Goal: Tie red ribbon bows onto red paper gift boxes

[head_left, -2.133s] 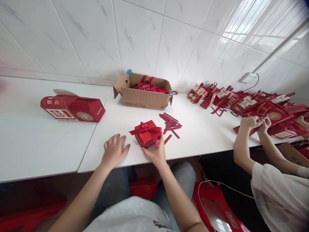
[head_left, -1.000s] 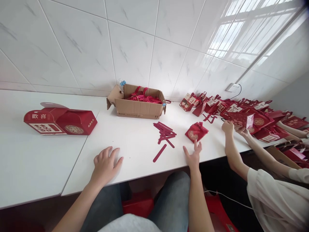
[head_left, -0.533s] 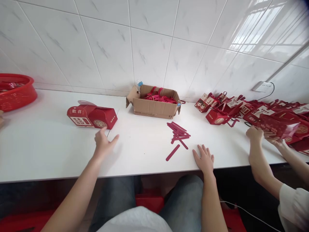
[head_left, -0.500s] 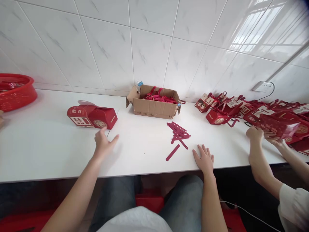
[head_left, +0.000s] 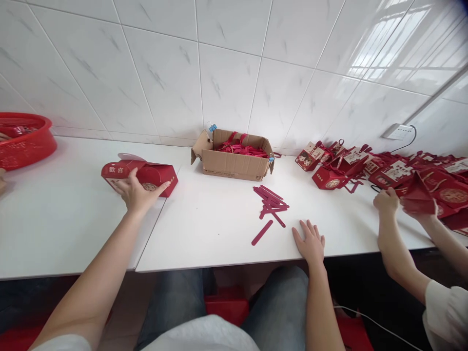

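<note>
A long red gift box with gold and white print lies on its side on the white table. My left hand rests on its front face, fingers spread over it and thumb out to the right. My right hand lies flat and open on the table near the front edge, holding nothing. Several dark red paper strips lie just left of and beyond that hand.
An open cardboard box of red ribbons stands by the tiled wall. A red basket sits far left. Finished red boxes crowd the right, where another person's hands handle one.
My left hand has reached forward and left onto the long red gift box. My right hand has stayed flat on the table. Earlier, the ribboned box went right to the pile.
</note>
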Tool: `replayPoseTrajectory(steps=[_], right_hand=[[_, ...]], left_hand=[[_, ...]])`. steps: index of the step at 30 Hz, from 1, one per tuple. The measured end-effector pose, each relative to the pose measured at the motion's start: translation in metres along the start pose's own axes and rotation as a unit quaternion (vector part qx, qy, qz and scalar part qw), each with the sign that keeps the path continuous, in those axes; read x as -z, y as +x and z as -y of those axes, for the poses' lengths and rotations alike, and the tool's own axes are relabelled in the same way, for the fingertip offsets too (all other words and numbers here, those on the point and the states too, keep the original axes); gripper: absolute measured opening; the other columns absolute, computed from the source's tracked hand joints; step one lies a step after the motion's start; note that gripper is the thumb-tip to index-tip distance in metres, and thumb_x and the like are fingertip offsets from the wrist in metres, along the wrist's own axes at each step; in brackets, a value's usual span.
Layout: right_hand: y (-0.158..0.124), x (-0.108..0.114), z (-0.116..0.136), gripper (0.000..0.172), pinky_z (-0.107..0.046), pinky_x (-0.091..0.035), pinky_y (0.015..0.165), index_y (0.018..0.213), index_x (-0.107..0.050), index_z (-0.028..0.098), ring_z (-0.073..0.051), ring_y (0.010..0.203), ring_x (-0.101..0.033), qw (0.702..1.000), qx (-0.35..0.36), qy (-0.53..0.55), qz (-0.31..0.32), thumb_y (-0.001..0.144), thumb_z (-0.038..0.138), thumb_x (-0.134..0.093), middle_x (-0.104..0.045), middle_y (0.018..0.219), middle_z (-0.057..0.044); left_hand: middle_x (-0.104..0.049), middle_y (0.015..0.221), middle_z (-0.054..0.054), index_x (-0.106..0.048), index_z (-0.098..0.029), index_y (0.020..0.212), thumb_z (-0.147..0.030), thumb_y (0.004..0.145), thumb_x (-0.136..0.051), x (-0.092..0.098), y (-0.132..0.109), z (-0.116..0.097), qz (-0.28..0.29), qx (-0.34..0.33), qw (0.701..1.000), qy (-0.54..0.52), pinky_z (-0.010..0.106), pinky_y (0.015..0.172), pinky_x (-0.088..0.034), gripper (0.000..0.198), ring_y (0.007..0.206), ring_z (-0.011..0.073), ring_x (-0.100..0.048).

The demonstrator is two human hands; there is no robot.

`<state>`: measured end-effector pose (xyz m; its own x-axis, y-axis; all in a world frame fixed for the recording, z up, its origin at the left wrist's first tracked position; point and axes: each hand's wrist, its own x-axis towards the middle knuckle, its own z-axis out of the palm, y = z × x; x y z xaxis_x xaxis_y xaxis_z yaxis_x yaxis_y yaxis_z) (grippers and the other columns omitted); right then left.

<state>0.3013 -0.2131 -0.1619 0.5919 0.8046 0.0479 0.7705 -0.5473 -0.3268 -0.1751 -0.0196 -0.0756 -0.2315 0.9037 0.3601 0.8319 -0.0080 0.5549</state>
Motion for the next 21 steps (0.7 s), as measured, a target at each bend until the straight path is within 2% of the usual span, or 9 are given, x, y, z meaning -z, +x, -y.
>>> replayPoseTrajectory(steps=[3, 7, 9, 11, 13, 15, 18, 21], right_hand=[[0.0, 0.001, 0.002, 0.061, -0.052, -0.015, 0.116, 0.14, -0.045, 0.024, -0.027, 0.144, -0.021, 1.0, -0.002, 0.002, 0.002, 0.088, 0.054, -0.033, -0.031, 0.154, -0.004], [0.0, 0.002, 0.002, 0.061, -0.053, -0.015, 0.116, 0.139, -0.045, 0.023, -0.027, 0.144, -0.021, 1.0, -0.001, 0.008, -0.002, 0.088, 0.055, -0.033, -0.031, 0.154, -0.004], [0.0, 0.002, 0.002, 0.061, -0.053, -0.015, 0.116, 0.139, -0.045, 0.023, -0.027, 0.144, -0.021, 1.0, 0.0, 0.01, -0.003, 0.089, 0.054, -0.033, -0.031, 0.154, -0.004], [0.0, 0.003, 0.002, 0.061, -0.053, -0.015, 0.116, 0.139, -0.045, 0.023, -0.027, 0.144, -0.021, 1.0, 0.0, 0.009, -0.002, 0.089, 0.054, -0.033, -0.031, 0.154, -0.004], [0.0, 0.003, 0.003, 0.06, -0.052, -0.014, 0.116, 0.14, -0.045, 0.023, -0.027, 0.144, -0.021, 1.0, -0.001, 0.008, 0.001, 0.089, 0.054, -0.033, -0.031, 0.154, -0.004], [0.0, 0.003, 0.003, 0.06, -0.052, -0.014, 0.116, 0.14, -0.045, 0.023, -0.027, 0.145, -0.02, 1.0, -0.002, 0.008, 0.003, 0.089, 0.054, -0.033, -0.03, 0.154, -0.003], [0.0, 0.004, 0.005, 0.06, -0.052, -0.014, 0.116, 0.14, -0.045, 0.024, -0.027, 0.145, -0.021, 1.0, -0.002, 0.009, 0.002, 0.089, 0.054, -0.033, -0.031, 0.154, -0.003], [-0.001, 0.005, 0.006, 0.059, -0.052, -0.015, 0.116, 0.139, -0.045, 0.024, -0.027, 0.144, -0.021, 1.0, -0.001, 0.008, 0.001, 0.09, 0.053, -0.033, -0.031, 0.154, -0.003]], left_hand=[[-0.021, 0.141, 0.011, -0.033, -0.017, 0.139, -0.076, 0.067, -0.058, -0.006, 0.001, -0.003, -0.046, 0.045, 0.997, -0.036, 0.06, 0.093, -0.029, 0.096, 0.13, 0.0434, -0.022], [-0.026, 0.138, 0.013, -0.036, -0.016, 0.137, -0.06, 0.066, -0.072, -0.009, -0.001, -0.007, -0.065, 0.065, 0.992, -0.084, 0.051, 0.106, -0.035, 0.091, 0.129, 0.033, -0.033], [-0.03, 0.136, 0.011, -0.037, -0.016, 0.136, -0.054, 0.072, -0.071, -0.008, -0.004, -0.011, -0.091, 0.035, 0.991, -0.096, 0.047, 0.112, -0.032, 0.082, 0.128, 0.0276, -0.035], [-0.031, 0.136, 0.011, -0.036, -0.016, 0.137, -0.048, 0.075, -0.069, -0.007, -0.006, -0.017, -0.093, -0.006, 0.987, -0.129, 0.043, 0.109, -0.038, 0.077, 0.127, 0.0247, -0.039], [-0.031, 0.137, 0.012, -0.036, -0.016, 0.138, -0.044, 0.075, -0.07, -0.009, -0.01, -0.025, -0.048, -0.047, 0.98, -0.185, 0.038, 0.097, -0.051, 0.077, 0.123, 0.0242, -0.043], [-0.034, 0.136, 0.012, -0.038, -0.018, 0.137, -0.041, 0.075, -0.07, -0.013, -0.015, -0.036, 0.028, -0.085, 0.966, -0.242, 0.033, 0.086, -0.057, 0.074, 0.119, 0.0244, -0.048], [-0.04, 0.132, 0.011, -0.042, -0.02, 0.134, -0.041, 0.071, -0.071, -0.023, -0.025, -0.06, 0.128, -0.141, 0.942, -0.277, 0.034, 0.084, -0.059, 0.072, 0.118, 0.0256, -0.051], [-0.041, 0.132, 0.01, -0.042, -0.024, 0.133, -0.042, 0.068, -0.072, -0.036, -0.034, -0.086, 0.208, -0.177, 0.922, -0.275, 0.038, 0.087, -0.058, 0.073, 0.122, 0.0274, -0.049]])
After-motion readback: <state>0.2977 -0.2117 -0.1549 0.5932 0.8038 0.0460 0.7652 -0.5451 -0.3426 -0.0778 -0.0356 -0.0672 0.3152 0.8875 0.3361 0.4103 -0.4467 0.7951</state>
